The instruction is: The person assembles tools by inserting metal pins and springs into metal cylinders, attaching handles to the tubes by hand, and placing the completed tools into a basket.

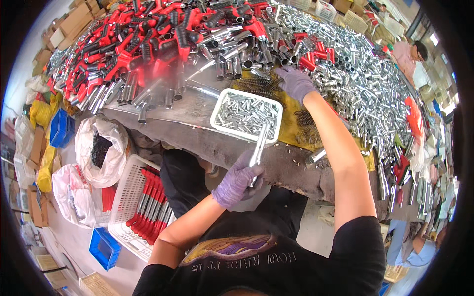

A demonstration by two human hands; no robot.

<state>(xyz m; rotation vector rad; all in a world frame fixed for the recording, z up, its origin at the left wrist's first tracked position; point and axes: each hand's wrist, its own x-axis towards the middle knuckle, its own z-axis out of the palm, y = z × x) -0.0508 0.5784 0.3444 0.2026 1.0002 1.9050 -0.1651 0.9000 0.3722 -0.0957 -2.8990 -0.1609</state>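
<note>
Wearing a purple glove, my left hand (238,183) is closed round a shiny metal tube (259,145). The tube stands up out of the fist at a tilt, its upper end in front of a white tray's near rim. That white tray (215,117) holds many small silver pins (242,111). My right hand (296,85), also gloved in purple, reaches over the table at the edge of the coil springs (264,85). Its fingers look stretched out, with no held thing visible. More springs (307,123) lie on a yellow cloth (291,129) under my right forearm.
Red and black handles (133,44) with metal tubes are heaped at the far left. A large pile of silver tubes (355,74) covers the right side. Left of my legs stand a white basket (123,197) of red-ended rods and an open sack (101,153). People sit at far right.
</note>
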